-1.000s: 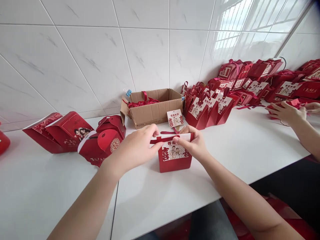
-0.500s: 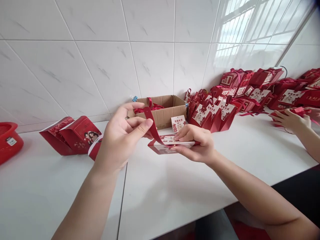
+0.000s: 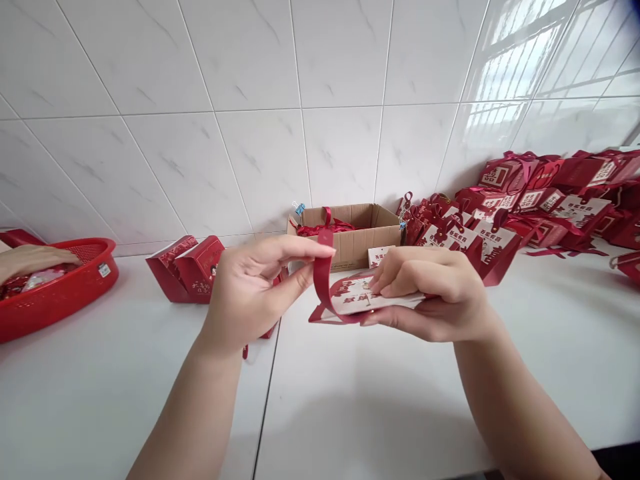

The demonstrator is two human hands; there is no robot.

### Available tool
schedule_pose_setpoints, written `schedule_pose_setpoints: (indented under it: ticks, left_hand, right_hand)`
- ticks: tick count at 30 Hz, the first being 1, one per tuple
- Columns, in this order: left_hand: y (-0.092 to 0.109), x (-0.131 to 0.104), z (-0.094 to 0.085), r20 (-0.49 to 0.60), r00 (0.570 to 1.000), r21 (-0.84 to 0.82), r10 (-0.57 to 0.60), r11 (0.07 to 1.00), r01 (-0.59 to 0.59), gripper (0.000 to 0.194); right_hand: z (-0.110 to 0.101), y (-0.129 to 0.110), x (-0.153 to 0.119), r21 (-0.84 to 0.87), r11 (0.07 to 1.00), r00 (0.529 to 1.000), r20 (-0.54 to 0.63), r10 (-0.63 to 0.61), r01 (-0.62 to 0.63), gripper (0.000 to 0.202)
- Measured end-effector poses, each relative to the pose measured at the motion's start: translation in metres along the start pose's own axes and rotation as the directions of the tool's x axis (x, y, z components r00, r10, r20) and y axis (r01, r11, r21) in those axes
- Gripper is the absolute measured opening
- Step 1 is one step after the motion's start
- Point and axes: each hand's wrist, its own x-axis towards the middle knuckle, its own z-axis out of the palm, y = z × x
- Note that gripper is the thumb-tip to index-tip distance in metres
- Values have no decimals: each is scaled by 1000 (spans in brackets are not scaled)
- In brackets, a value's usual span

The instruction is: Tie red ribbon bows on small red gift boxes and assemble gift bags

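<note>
In front of me a red-and-white gift box (image 3: pixel 353 297) lies tilted on its side above the table, with printed figures on its white face. My right hand (image 3: pixel 440 290) grips its right end, thumb below and fingers across the white panel. From the box's left end a red strap (image 3: pixel 323 283) curls upward. My left hand (image 3: pixel 255 287) pinches the strap's upper part between thumb and fingers. Behind my hands stands a cardboard box (image 3: pixel 365 240) with red ribbon (image 3: pixel 327 229) inside. A square white printed card (image 3: pixel 379 255) leans against it, partly covered by my right hand.
Red gift boxes (image 3: pixel 197 267) stand at left, partly behind my left hand. A red plastic basket (image 3: pixel 95 293) holds packets, with another person's hand (image 3: pixel 40 258) in it. Several finished-looking gift boxes (image 3: pixel 500 247) are piled at right along the tiled wall (image 3: pixel 260 160).
The view has turned left, and the co-worker's hands at right have left the picture. A hand now shows in the red basket. The strap has bent into a rounder curve.
</note>
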Motion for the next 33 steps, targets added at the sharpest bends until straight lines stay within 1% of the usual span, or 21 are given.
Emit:
schedule_pose_setpoints:
  ticks: [2, 3, 5, 6, 8, 10, 11, 13, 15, 18, 24, 25, 28, 30, 33]
  left_hand:
    - [-3, 0, 2, -45, 997, 114, 62, 992, -57, 18]
    - [-4, 0, 4, -63, 995, 140, 76, 988, -67, 19]
    - [-5, 0, 8, -51, 997, 102, 60, 993, -54, 20]
    - [-4, -1, 10, -16, 1000, 55, 20, 998, -19, 19]
    - [-3, -2, 14, 65, 993, -36, -101, 994, 104, 14]
    - [-1, -4, 18, 111, 966, -95, -232, 965, 243, 11]
    - [0, -4, 19, 122, 952, -121, -280, 948, 295, 10]
    - [2, -5, 22, 133, 936, -171, -326, 922, 346, 10]
    - [3, -6, 23, 146, 928, -190, -343, 911, 366, 8]
    - [6, -6, 24, 147, 934, -183, -325, 919, 348, 8]
    - [7, -7, 22, 180, 955, -152, -237, 952, 264, 11]
    - [7, -8, 22, 183, 960, -155, -211, 958, 240, 12]
    - [6, -10, 22, 147, 986, -147, -77, 984, 99, 16]
    - [6, -11, 21, 149, 989, -136, -14, 990, 35, 20]
    - [8, -11, 16, 209, 978, -78, 8, 997, 9, 26]
  right_hand:
    - [1, 1, -2, 57, 998, 999, -41, 20, -18, 33]
    - [1, 2, -3, 86, 996, 997, -63, 32, -27, 34]
    - [3, 3, -4, 110, 993, 998, -54, 45, -39, 33]
    - [3, 4, -4, 118, 992, 997, -49, 55, -49, 33]
    - [5, 6, -5, 134, 988, 996, -42, 78, -71, 33]
    - [5, 7, -5, 144, 986, 995, -39, 91, -85, 34]
    - [5, 7, -5, 145, 985, 995, -35, 95, -89, 34]
    - [5, 8, -6, 140, 986, 995, -34, 98, -93, 35]
    - [5, 8, -6, 128, 988, 994, -40, 98, -92, 36]
    - [4, 9, -7, 116, 989, 994, -51, 98, -92, 36]
    - [2, 8, -7, 98, 990, 993, -52, 108, -102, 36]
    - [2, 7, -7, 94, 990, 993, -55, 107, -101, 35]
    - [1, 7, -6, 68, 994, 992, -87, 96, -91, 34]
    - [2, 6, -4, 19, 998, 990, -125, 69, -67, 32]
    - [5, 7, -2, -82, 997, 980, -197, -23, 7, 28]
